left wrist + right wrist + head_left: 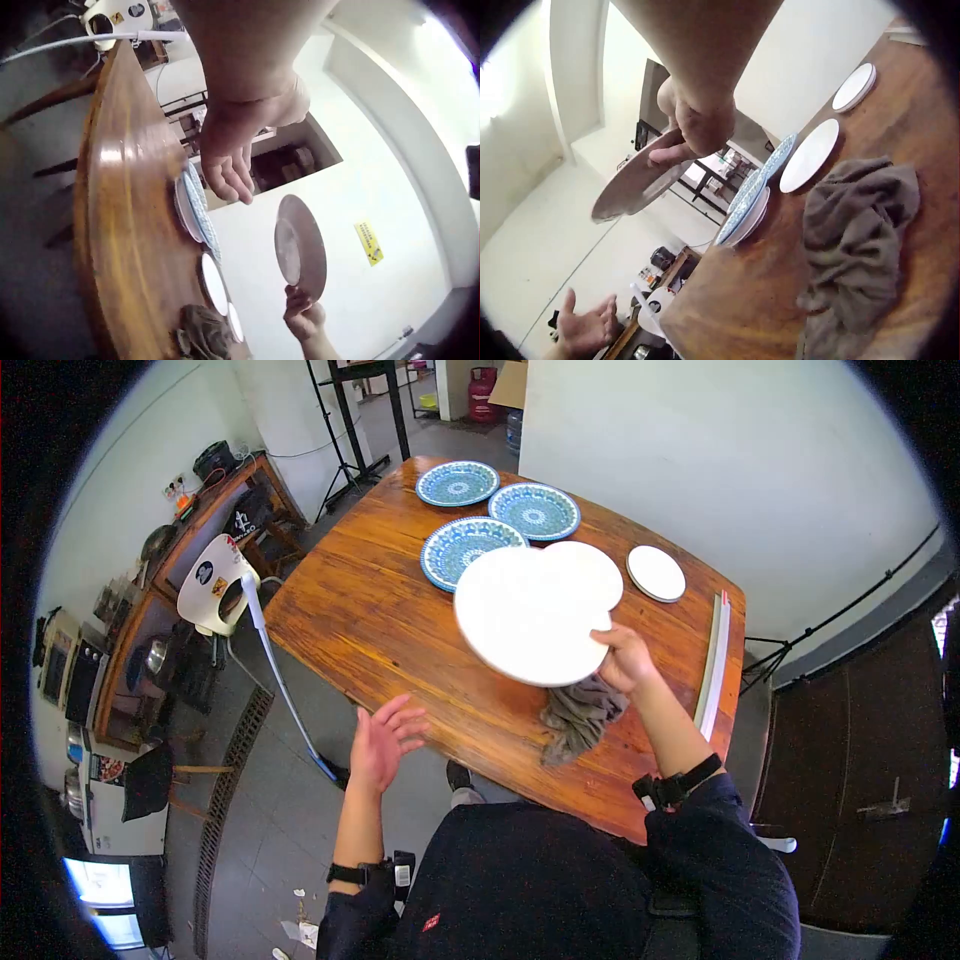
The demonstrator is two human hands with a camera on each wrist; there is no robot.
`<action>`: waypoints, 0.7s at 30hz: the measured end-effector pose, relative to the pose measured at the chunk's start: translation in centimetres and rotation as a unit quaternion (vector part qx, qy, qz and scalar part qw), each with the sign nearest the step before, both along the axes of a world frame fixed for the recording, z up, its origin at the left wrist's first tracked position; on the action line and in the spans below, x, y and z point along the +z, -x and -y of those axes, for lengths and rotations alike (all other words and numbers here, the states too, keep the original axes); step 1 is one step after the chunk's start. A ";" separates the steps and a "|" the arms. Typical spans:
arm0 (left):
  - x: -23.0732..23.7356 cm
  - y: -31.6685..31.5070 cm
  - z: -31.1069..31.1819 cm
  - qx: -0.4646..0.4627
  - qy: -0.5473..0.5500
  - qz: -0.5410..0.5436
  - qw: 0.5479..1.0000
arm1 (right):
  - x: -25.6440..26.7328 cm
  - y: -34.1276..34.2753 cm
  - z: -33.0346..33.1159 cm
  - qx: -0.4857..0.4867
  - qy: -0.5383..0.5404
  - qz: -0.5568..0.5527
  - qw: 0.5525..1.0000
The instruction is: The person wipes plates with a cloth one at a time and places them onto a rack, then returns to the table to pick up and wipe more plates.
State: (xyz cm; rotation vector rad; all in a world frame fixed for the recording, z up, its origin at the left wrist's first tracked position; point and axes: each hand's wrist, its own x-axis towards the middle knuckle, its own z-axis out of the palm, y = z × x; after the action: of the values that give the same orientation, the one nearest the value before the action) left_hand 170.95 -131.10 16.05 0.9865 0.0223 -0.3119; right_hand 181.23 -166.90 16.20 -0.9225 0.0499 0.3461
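In the head view the right hand (628, 660) grips the right edge of a white plate (530, 625), thumb on its face, holding it above the table. The right wrist view shows the raised plate (634, 184) tilted, with the right hand (694, 131) at its rim. Behind it another white plate (590, 572) lies on the wood, partly covered from view. The left hand (385, 745) is off the table's front edge, palm up with fingers spread, touching nothing. A crumpled grey-brown cloth (580, 718) lies below the held plate.
Several blue patterned plates, one of them nearest (465, 548), stand at the table's (350, 610) back left. Small white plates (656, 573) lie at the right, near a long pale strip (713, 665). A white chair (215, 585) stands left.
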 end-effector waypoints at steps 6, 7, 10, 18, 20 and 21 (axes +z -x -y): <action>1.5 3.4 7.3 0.049 0.199 -0.092 0.975 | 0.2 7.6 -2.2 0.147 0.033 -0.033 0.988; 0.1 4.2 7.3 0.032 0.176 -0.086 0.980 | -0.1 8.0 -2.2 0.161 0.059 -0.036 0.984; -1.6 6.8 6.1 0.009 0.166 -0.088 0.982 | -0.2 9.1 -3.5 0.200 0.124 -0.024 0.971; -2.3 11.8 3.2 0.126 0.161 -0.070 0.976 | -5.9 4.7 0.3 0.025 0.820 0.154 0.550; -2.1 13.1 2.6 0.179 0.150 -0.077 0.969 | -4.9 5.8 -1.1 0.086 0.819 0.105 0.557; -1.9 13.6 2.2 0.198 0.143 -0.081 0.966 | -6.5 5.2 0.0 0.084 0.787 0.142 0.594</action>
State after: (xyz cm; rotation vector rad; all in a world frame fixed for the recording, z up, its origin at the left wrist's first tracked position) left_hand 157.34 -133.34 14.14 0.6478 0.3113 -0.0240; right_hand 176.03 -166.88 9.70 -2.7995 -0.0498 0.2581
